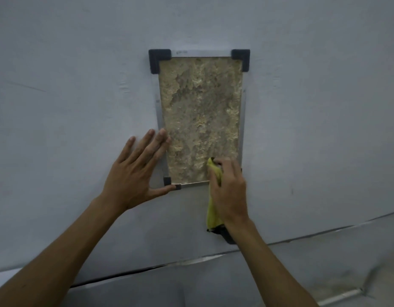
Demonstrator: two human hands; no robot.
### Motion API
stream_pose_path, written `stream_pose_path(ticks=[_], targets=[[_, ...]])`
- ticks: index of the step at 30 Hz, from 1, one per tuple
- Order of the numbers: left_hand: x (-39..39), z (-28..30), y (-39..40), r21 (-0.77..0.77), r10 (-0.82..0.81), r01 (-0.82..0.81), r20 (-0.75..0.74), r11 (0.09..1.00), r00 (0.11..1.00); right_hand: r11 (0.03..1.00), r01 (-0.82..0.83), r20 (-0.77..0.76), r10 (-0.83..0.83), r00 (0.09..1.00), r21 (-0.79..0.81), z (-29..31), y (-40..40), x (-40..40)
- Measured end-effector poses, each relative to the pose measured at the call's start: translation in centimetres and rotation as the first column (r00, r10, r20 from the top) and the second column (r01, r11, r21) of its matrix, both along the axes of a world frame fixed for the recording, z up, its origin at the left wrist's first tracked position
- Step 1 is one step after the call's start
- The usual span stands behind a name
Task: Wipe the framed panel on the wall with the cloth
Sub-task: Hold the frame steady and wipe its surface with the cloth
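Framed panel (200,116) hangs on the grey wall (324,107). Right hand (229,189), grip curled round the yellow cloth (213,173), presses it at the panel's lower right corner. Left hand (134,171), fingers spread flat, steadies the panel's lower left edge. Best worked upward in overlapping strokes, light pressure over the rough texture.

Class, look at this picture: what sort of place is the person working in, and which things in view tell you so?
Probably a plain indoor room, perhaps a test setup. The clues: a bare grey painted wall, a rough stone-like framed panel fixed to it with dark corner brackets, and a seam running below.
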State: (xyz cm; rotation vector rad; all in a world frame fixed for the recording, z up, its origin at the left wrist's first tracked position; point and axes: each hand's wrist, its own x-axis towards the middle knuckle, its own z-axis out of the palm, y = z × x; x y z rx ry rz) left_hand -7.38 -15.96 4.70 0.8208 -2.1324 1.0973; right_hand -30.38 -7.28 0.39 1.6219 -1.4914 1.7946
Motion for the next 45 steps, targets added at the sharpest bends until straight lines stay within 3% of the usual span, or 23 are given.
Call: stream_pose_path(ticks=[3, 4, 7, 8, 12, 16, 20, 24, 25, 28, 29, 33, 37, 42, 45], targets=[[0.1, 0.3, 0.3, 0.01, -0.008, 0.008, 0.01, 1.0, 1.0, 0.988, 0.148, 0.283, -0.127, 0.951, -0.054, 0.1, 0.3, -2.6], [0.1, 0.4, 0.4, 0.015, -0.008, 0.007, 0.012, 1.0, 1.0, 0.987, 0.158, 0.279, -0.14, 0.95, -0.041, -0.2, 0.4, -2.5], [0.1, 0.3, 0.6, 0.024, -0.009, 0.008, 0.007, 1.0, 1.0, 0.997, 0.056, -0.006, -0.055, 0.998, 0.044, -1.7, 0.5, -0.8], [0.0, 0.2, 0.6, 0.025, -0.013, 0.013, 0.007, 1.0, 1.0, 0.998, 0.039, -0.039, -0.037, 0.999, 0.049, -1.9, 0.5, -1.2], [-0.1, 0.3, 0.7, 0.026, -0.016, 0.016, 0.005, 1.0, 1.0, 0.99, 0.142, 0.206, -0.142, 0.968, 0.015, -1.4, 0.6, -3.2], [-0.2, 0.1, 0.7, 0.035, -0.019, 0.019, 0.0, 0.999, 1.0, 0.993, 0.059, -0.061, -0.052, 0.997, 0.107, -2.5, 0.9, -1.9], [-0.4, 0.0, 0.7, 0.021, -0.025, 0.025, -0.016, 0.999, 1.0, 0.988, 0.141, 0.154, -0.15, 0.977, 0.068, -2.2, 0.9, -2.9], [-0.4, 0.0, 0.7, 0.027, -0.016, 0.016, -0.015, 1.0, 1.0, 0.989, 0.076, -0.025, -0.073, 0.997, 0.13, -2.5, 0.9, -0.4], [-0.4, -0.1, 0.7, 0.026, -0.016, 0.016, -0.014, 1.0, 1.0, 0.99, 0.065, -0.001, -0.065, 0.998, 0.123, -2.5, 1.0, -0.6], [-0.5, -0.1, 0.8, 0.026, -0.009, 0.009, -0.019, 1.0, 1.0, 0.988, 0.141, 0.253, -0.154, 0.955, 0.071, -2.0, 0.8, -1.7], [-0.6, 0.0, 0.7, 0.023, -0.01, 0.01, -0.021, 1.0, 1.0, 0.985, 0.152, 0.27, -0.168, 0.948, 0.079, -1.8, 0.8, -1.5], [-0.6, -0.3, 0.7, 0.033, 0.003, -0.002, -0.029, 0.999, 1.0, 0.992, 0.052, 0.059, -0.059, 0.997, 0.115, -2.0, 0.8, 0.1], [-0.9, -0.5, 0.9, 0.036, -0.003, 0.005, -0.046, 0.999, 0.999, 0.985, 0.152, 0.252, -0.166, 0.953, 0.077, -1.8, 1.0, -1.6], [-1.2, -1.0, 0.9, 0.041, 0.006, -0.003, -0.072, 0.999, 0.997, 0.992, 0.04, 0.047, -0.046, 0.998, 0.119, -2.0, 0.9, 0.7], [-1.2, -0.9, 1.0, 0.047, 0.005, -0.002, -0.075, 0.999, 0.997, 0.989, 0.131, 0.26, -0.144, 0.955, 0.066, -1.8, 1.0, -0.4]])
